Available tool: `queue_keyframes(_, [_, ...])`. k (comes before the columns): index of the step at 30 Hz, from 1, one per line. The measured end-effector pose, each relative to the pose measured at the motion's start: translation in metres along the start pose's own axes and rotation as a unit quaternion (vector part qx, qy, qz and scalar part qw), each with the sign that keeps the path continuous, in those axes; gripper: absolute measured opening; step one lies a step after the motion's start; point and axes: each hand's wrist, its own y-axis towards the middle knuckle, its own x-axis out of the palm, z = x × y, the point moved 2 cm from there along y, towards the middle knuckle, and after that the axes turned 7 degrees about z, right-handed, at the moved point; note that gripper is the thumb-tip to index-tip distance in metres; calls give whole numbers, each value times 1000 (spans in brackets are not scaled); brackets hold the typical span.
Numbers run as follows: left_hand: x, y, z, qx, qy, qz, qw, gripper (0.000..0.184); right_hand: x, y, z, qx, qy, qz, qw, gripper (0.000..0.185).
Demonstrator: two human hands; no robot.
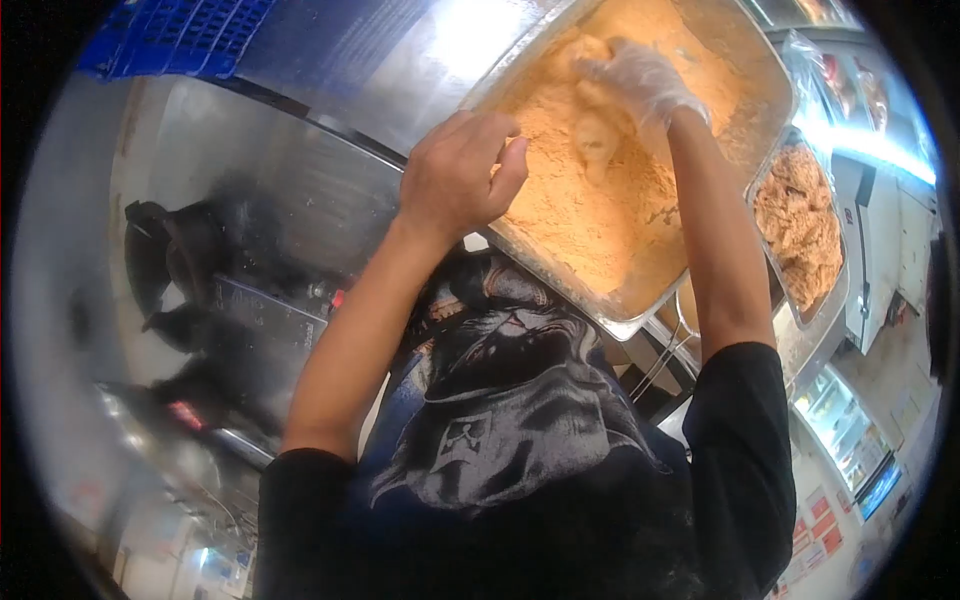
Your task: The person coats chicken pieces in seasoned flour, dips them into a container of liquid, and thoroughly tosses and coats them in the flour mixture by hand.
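Note:
A large rectangular metal tray (pixel 625 325) holds a deep bed of orange-tinted breading flour (pixel 560 215). My left hand (pixel 462 168) is bare and curled over the tray's left rim, its thumb on the inner side. In a clear plastic glove, my right hand (pixel 640 82) is down in the flour near the far side, fingers closed about a flour-coated piece that looks like chicken. Motion and flour blur the fingertips. Just below them lies another coated piece (pixel 594 138), pale and lumpy, partly sunk in the flour.
To the right stands a second metal tray heaped with craggy coated pieces (pixel 800 228), with a clear plastic bag (pixel 808 85) behind it. A wire-handled strainer (pixel 662 362) shows under the flour tray's near corner. At the upper left are a blue plastic crate (pixel 180 35) and steel counter (pixel 350 75).

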Motion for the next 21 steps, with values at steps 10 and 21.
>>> queue_keyframes(10, [0, -3, 0, 4, -1, -18, 1000, 3, 34, -15, 133, 311, 239, 28, 919, 89])
queue_keyframes(21, [-1, -3, -1, 24, -9, -3, 1000, 4, 97, -72, 136, 166, 176, -84, 967, 70])
